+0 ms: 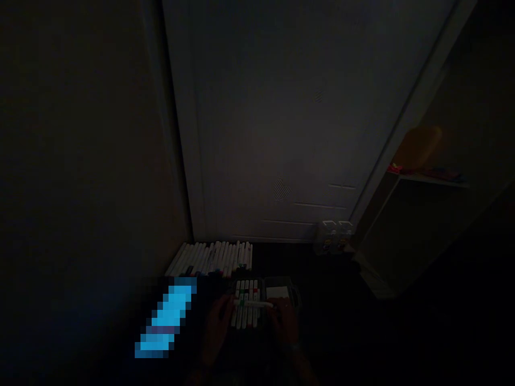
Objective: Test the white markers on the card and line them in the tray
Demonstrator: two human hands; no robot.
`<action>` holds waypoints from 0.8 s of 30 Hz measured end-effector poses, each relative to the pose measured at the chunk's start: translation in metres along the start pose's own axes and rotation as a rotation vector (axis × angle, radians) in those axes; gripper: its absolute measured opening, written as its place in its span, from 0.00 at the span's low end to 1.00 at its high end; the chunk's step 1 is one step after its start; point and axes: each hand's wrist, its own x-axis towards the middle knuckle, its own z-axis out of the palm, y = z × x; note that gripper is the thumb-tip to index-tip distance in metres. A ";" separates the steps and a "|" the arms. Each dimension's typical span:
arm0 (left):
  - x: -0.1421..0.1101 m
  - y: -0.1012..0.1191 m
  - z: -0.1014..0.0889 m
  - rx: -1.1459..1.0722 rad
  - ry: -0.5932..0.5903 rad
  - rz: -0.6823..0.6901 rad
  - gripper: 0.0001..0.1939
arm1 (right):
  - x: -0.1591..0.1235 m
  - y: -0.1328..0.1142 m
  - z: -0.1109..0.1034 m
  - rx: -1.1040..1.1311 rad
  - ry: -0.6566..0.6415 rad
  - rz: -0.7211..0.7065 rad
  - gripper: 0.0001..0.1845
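Both my hands hold one white marker (253, 304) crosswise over an open plastic case. My left hand (218, 316) pinches its left end, and my right hand (284, 319) has the right end between its fingers. Beneath it, several white markers (250, 316) lie side by side in the case (262, 284), some with green, black or red bands. The other half of the case, holding a white card or paper (277, 292), lies open to the right. Behind, to the left, a row of more white markers (217, 258) rests along the wall. The dim light hides finger detail.
A bright, pixelated blue rectangle (167, 319) glows left of my hands. Two clear handled containers (335, 237) stand by the pale panel (273, 134) ahead. On the right, a shelf unit (402, 225) bears an orange rounded object (418, 147). The surroundings are very dark.
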 end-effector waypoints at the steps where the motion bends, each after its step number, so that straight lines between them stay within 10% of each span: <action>1: 0.000 0.000 0.000 0.007 0.009 0.002 0.21 | 0.000 0.000 0.000 0.001 -0.003 0.005 0.11; 24: -0.002 -0.002 -0.001 0.032 -0.066 -0.002 0.23 | -0.007 0.016 0.013 -0.163 0.002 -0.066 0.15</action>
